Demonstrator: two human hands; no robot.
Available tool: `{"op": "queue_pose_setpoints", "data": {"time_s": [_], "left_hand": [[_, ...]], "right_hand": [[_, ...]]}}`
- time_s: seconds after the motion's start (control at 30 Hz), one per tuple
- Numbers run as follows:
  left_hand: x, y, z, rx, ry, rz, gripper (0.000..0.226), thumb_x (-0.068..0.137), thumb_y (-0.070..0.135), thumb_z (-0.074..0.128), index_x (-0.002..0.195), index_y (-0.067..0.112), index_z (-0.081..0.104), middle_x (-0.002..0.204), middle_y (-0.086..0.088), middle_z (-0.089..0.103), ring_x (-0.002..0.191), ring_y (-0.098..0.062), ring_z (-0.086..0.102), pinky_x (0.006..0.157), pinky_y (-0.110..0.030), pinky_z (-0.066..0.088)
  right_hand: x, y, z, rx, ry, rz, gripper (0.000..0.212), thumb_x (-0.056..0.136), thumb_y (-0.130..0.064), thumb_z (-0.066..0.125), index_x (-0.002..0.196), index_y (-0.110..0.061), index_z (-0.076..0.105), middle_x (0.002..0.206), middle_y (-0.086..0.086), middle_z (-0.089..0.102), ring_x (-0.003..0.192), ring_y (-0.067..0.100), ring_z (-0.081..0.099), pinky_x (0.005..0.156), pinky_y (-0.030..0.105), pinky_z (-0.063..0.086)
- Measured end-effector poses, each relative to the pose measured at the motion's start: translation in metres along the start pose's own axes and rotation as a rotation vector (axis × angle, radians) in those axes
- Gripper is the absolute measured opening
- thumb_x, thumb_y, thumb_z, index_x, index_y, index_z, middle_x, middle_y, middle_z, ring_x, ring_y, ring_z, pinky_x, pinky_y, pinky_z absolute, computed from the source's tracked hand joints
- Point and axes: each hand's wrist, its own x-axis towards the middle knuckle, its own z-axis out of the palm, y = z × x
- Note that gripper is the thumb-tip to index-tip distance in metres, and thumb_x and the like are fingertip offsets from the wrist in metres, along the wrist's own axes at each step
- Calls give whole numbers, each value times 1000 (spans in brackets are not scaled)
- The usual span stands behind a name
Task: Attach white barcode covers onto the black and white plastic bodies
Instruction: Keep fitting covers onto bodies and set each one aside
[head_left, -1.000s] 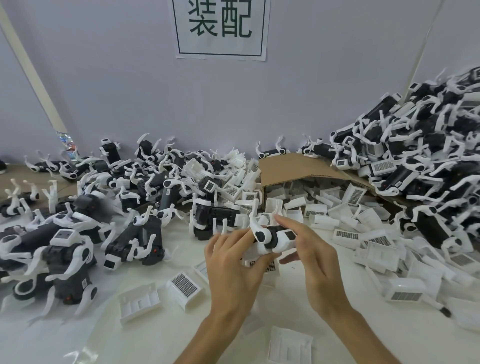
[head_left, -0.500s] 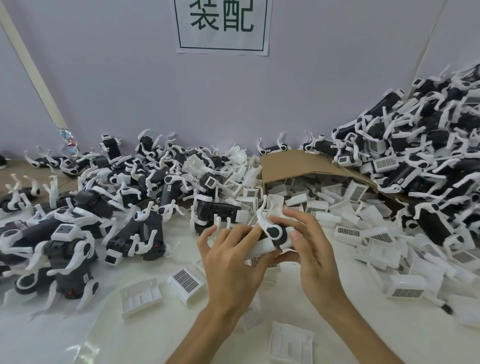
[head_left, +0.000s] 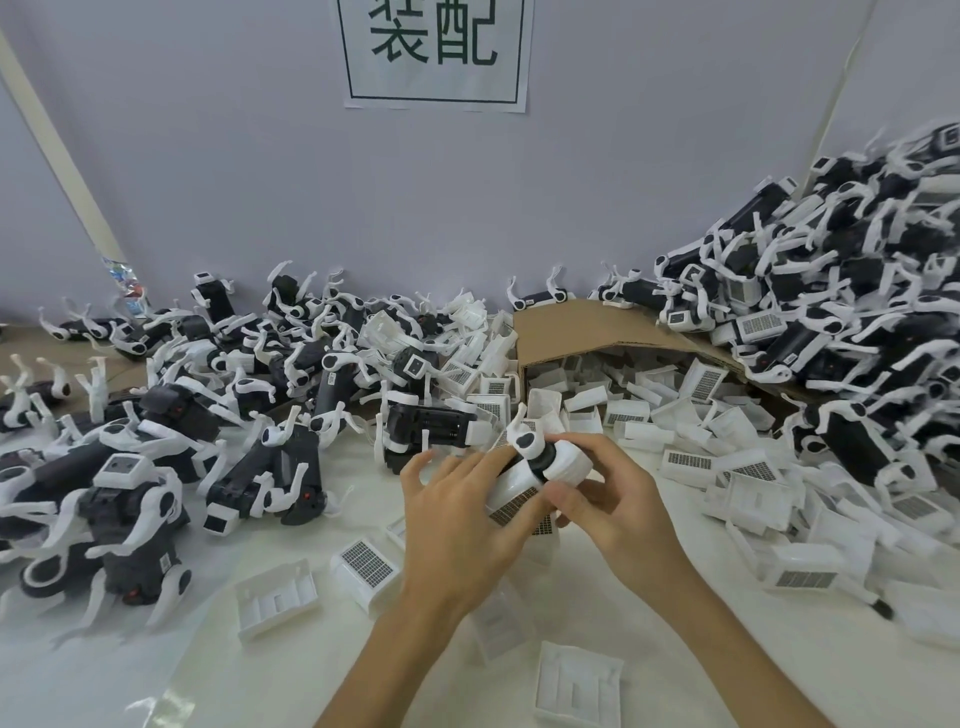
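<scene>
**Assembly of barcode cover to plastic body, two-handed grip**

Both hands meet above the table, in the centre of the head view and just in front of the cardboard box. The left hand pinches the barcode cover, with its thumb across the printed face and its fingers spread behind. The right hand curls round the far end of the plastic body, and its thumb lies against the cover's edge. Cover and body are touching. Whether the cover has fully clicked home cannot be told, since the fingers hide the joint.

Handling, as a judgement:
- Both parts look like thin moulded plastic that is light, stiff and smooth.
- The body's slender white legs stick out and would probably flex or snap if squeezed. The sound hold is on the blocky trunk, as the right hand has it.
- The cover is a shallow open shell, best taken by its long edges and pressed flat and square. Pressure on one corner could tilt it in its seat.
- Little force should be needed.

Loose covers lie on the table near the hands, some with the barcode up and others with the hollow side up. More spill from the box. Heaps of bodies rise to the right and spread across the left.
</scene>
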Motion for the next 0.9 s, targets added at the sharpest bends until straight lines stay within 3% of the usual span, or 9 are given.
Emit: {"op": "queue_pose_setpoints", "data": {"time_s": [0.17, 0.3, 0.37, 0.5, 0.53, 0.6, 0.63, 0.73, 0.9], "left_hand": [[7, -13, -4, -88, -190, 65, 50, 83, 64, 57, 125, 36, 61, 91, 27, 64, 89, 3, 56, 105, -40, 32], [4, -15, -1, -98, -168, 75, 51, 77, 67, 56, 118, 37, 65, 85, 33, 57, 82, 12, 51, 104, -38, 31], [4, -14, -2, -160, -155, 48, 53, 73, 72, 56, 116, 42, 66, 85, 35, 61, 86, 15, 54, 103, -34, 29], [8, -14, -8, -406, -29, -78, 33, 82, 63, 53, 100, 41, 71, 76, 15, 69, 82, -7, 64, 93, -39, 43], [10, -16, -11, -468, 22, -118, 32, 85, 60, 51, 97, 38, 71, 75, 12, 69, 78, -11, 65, 87, -35, 46], [12, -19, -15, -557, 125, -204, 33, 88, 56, 46, 90, 34, 71, 74, 10, 68, 75, -12, 64, 73, -23, 46], [12, -20, -16, -582, 168, -256, 34, 89, 53, 45, 87, 32, 71, 73, 7, 67, 73, -12, 62, 67, -26, 46], [11, -22, -15, -610, 252, -394, 34, 94, 40, 41, 74, 33, 68, 71, 1, 65, 65, -16, 55, 64, -39, 44], [10, -19, -13, -586, 262, -432, 36, 95, 35, 39, 72, 36, 67, 69, 2, 65, 65, -10, 56, 65, -39, 44]], "right_hand": [[4, 0, -8, 12, 27, 57, 35, 84, -23, 74, 117, -15, 65, 98, 3, 71, 75, 25, 71, 64, 27, 56], [2, 2, -16, -211, -22, -2, 33, 84, -33, 72, 116, -31, 65, 89, 1, 68, 67, 21, 65, 62, 36, 57], [3, 2, -18, -198, -37, 12, 34, 81, -36, 71, 114, -35, 66, 87, 0, 66, 61, 18, 59, 56, 35, 54], [7, -2, -19, -11, 3, 106, 21, 83, -30, 67, 104, -29, 71, 74, -3, 63, 46, 15, 46, 42, 24, 40], [7, -3, -19, 29, 12, 129, 22, 82, -34, 67, 102, -26, 72, 73, -2, 63, 47, 14, 45, 41, 23, 37], [8, -5, -20, 82, 7, 155, 32, 77, -45, 70, 100, -22, 72, 74, 3, 64, 50, 13, 45, 41, 21, 34], [7, -6, -20, 85, -3, 150, 36, 76, -48, 71, 99, -21, 73, 75, 4, 65, 51, 13, 45, 41, 20, 33], [7, -7, -18, 67, -47, 138, 36, 78, -49, 69, 97, -19, 73, 78, 1, 66, 55, 11, 49, 42, 19, 35], [6, -9, -24, 32, -257, 233, 20, 91, -31, 60, 96, -14, 71, 76, 3, 62, 57, 12, 51, 42, 20, 35]]}}
